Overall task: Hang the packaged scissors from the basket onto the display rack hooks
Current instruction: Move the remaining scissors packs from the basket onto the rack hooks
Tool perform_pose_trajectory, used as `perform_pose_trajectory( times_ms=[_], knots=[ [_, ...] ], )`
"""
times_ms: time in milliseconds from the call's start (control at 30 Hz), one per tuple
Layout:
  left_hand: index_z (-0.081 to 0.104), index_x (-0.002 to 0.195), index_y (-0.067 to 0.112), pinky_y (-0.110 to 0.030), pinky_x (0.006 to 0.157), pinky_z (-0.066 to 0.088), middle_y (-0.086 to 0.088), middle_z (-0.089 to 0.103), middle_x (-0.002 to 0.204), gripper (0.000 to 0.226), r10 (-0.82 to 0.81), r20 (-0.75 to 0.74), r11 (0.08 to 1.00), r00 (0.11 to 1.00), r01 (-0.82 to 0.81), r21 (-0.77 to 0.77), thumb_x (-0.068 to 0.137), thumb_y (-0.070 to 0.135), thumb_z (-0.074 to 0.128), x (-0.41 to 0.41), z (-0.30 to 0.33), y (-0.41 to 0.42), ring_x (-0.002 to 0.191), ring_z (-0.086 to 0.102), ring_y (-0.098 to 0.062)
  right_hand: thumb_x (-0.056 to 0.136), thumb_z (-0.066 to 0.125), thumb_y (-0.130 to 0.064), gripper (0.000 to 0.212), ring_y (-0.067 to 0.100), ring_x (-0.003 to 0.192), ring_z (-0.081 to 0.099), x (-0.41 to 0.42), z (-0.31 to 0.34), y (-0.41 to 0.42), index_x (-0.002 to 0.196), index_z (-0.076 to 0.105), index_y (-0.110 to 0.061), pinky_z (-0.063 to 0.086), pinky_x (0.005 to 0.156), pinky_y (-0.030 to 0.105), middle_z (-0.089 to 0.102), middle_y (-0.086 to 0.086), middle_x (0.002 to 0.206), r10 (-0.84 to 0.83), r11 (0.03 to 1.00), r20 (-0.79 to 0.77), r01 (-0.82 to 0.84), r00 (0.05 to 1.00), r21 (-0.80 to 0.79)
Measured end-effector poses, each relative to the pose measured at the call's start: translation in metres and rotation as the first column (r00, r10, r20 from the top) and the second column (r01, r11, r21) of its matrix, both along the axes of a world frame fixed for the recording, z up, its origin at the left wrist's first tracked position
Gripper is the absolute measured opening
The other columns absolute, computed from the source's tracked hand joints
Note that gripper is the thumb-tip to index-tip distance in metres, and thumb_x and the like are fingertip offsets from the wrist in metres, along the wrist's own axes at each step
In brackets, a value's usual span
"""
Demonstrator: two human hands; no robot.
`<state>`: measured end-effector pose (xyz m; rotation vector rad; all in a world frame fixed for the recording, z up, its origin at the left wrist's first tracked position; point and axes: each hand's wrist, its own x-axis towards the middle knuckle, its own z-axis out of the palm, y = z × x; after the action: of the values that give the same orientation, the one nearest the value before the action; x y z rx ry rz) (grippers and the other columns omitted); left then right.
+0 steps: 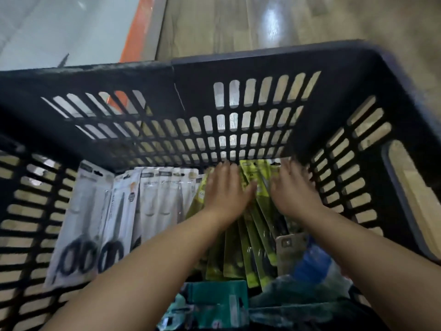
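Basket: dark navy to black plastic, walls pierced in a regular grid of rounded slots; rim slightly bluer.
White scissor packs: white-grey cards, black handle loops showing through, small dark header labels.
Green scissor packs: lime-yellow cards with dark print.
Teal packs: teal-green, paler patches.
Blue item: bright blue, blurred.
Floor: beige-tan wood-plank pattern, glossy white glare.
Shelf edge: orange strip beside a pale grey-white surface.
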<state>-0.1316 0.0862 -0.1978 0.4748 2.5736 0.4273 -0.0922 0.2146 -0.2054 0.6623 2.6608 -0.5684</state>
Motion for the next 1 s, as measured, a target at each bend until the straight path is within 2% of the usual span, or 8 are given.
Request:
perform_pose_trajectory(
  times_ms=[133, 300, 433, 600, 733, 833, 900, 1000],
  knots=[
    [0.007, 0.15, 0.009, -0.038, 0.119, -0.002, -0.008, 0.006, 0.158, 0.085, 0.148, 0.001, 0.989, 0.989, -0.148, 0.003, 0.09, 0.064, 0.034, 0.002, -0.018, 0.017, 0.146, 0.0, -0.022, 0.1, 0.026, -0.035, 0.055, 0.034, 0.142, 0.007, -0.005, -0.009, -0.001, 0.148, 0.013, -0.01, 0.014, 0.115, 0.046, 0.005, 0.015, 0.156, -0.092, 0.989, 0.091, 0.101, 0.992, -0.107],
    [0.005, 0.149, 0.008, -0.039, 0.119, -0.001, -0.009, 0.007, 0.158, 0.093, 0.148, 0.003, 0.989, 0.989, -0.148, -0.026, 0.086, 0.065, 0.043, 0.002, -0.024, 0.019, 0.146, 0.001, -0.023, 0.095, 0.031, -0.041, 0.053, 0.037, 0.135, 0.023, -0.008, -0.023, 0.01, 0.14, 0.03, -0.015, 0.025, 0.109, 0.052, 0.024, 0.014, 0.15, -0.111, 0.987, 0.111, 0.123, 0.988, -0.107],
    [0.014, 0.146, 0.009, -0.04, 0.119, 0.006, -0.009, 0.015, 0.155, 0.088, 0.171, 0.012, 0.981, 0.985, -0.172, 0.087, 0.085, 0.057, 0.055, 0.0, -0.023, 0.014, 0.144, 0.007, -0.023, 0.098, 0.031, -0.037, 0.057, 0.035, 0.137, 0.02, -0.013, -0.021, 0.013, 0.149, 0.016, -0.018, 0.023, 0.109, 0.047, 0.02, 0.014, 0.152, -0.191, 0.968, 0.135, 0.21, 0.972, -0.139],
    [0.0, 0.15, 0.007, -0.035, 0.118, 0.0, -0.01, -0.002, 0.158, 0.088, 0.107, 0.064, 0.99, 0.992, -0.112, 0.089, 0.092, 0.054, 0.045, 0.0, -0.015, -0.002, 0.146, -0.005, -0.024, 0.098, 0.031, -0.048, 0.067, 0.039, 0.142, 0.011, -0.008, -0.013, 0.009, 0.151, 0.0, -0.022, 0.021, 0.112, 0.048, 0.007, 0.017, 0.156, -0.191, 0.956, 0.174, 0.224, 0.966, -0.191],
    [0.031, 0.138, 0.013, -0.04, 0.111, 0.027, -0.008, 0.033, 0.142, 0.071, 0.217, 0.076, 0.948, 0.973, -0.229, 0.22, 0.084, 0.045, 0.064, -0.008, -0.01, -0.013, 0.135, 0.025, -0.027, 0.092, 0.036, -0.059, 0.081, 0.038, 0.144, 0.002, -0.007, -0.006, 0.004, 0.151, -0.006, -0.022, 0.015, 0.114, 0.049, 0.0, 0.016, 0.158, -0.169, 0.956, 0.193, 0.209, 0.967, -0.207],
    [0.04, 0.128, 0.02, -0.043, 0.102, 0.038, -0.005, 0.047, 0.131, 0.061, 0.288, 0.096, 0.938, 0.953, -0.301, 0.173, 0.079, 0.042, 0.069, -0.016, -0.008, -0.021, 0.125, 0.04, -0.027, 0.087, 0.041, -0.065, 0.091, 0.036, 0.144, 0.0, -0.008, -0.002, 0.001, 0.151, -0.005, -0.018, 0.012, 0.115, 0.048, 0.002, 0.014, 0.158, -0.167, 0.953, 0.178, 0.205, 0.97, -0.224],
    [0.044, 0.115, 0.023, -0.044, 0.096, 0.044, -0.004, 0.057, 0.12, 0.049, 0.357, 0.201, 0.884, 0.912, -0.4, 0.243, 0.077, 0.032, 0.074, -0.022, -0.006, -0.031, 0.113, 0.052, -0.026, 0.084, 0.045, -0.067, 0.094, 0.035, 0.144, 0.004, -0.01, -0.002, 0.0, 0.151, 0.0, -0.018, 0.015, 0.115, 0.047, 0.005, 0.013, 0.158, -0.192, 0.949, 0.162, 0.225, 0.968, -0.221],
    [0.041, 0.131, 0.019, -0.028, 0.071, 0.048, -0.002, 0.059, 0.108, 0.057, 0.363, 0.373, 0.817, 0.854, -0.484, 0.314, 0.082, 0.01, 0.07, -0.025, 0.004, -0.051, 0.088, 0.055, -0.016, 0.075, 0.048, -0.075, 0.097, 0.036, 0.142, 0.016, -0.014, -0.004, -0.004, 0.149, 0.014, -0.022, 0.025, 0.112, 0.049, 0.016, 0.014, 0.155, -0.165, 0.951, 0.189, 0.207, 0.968, -0.231]
  ],
)
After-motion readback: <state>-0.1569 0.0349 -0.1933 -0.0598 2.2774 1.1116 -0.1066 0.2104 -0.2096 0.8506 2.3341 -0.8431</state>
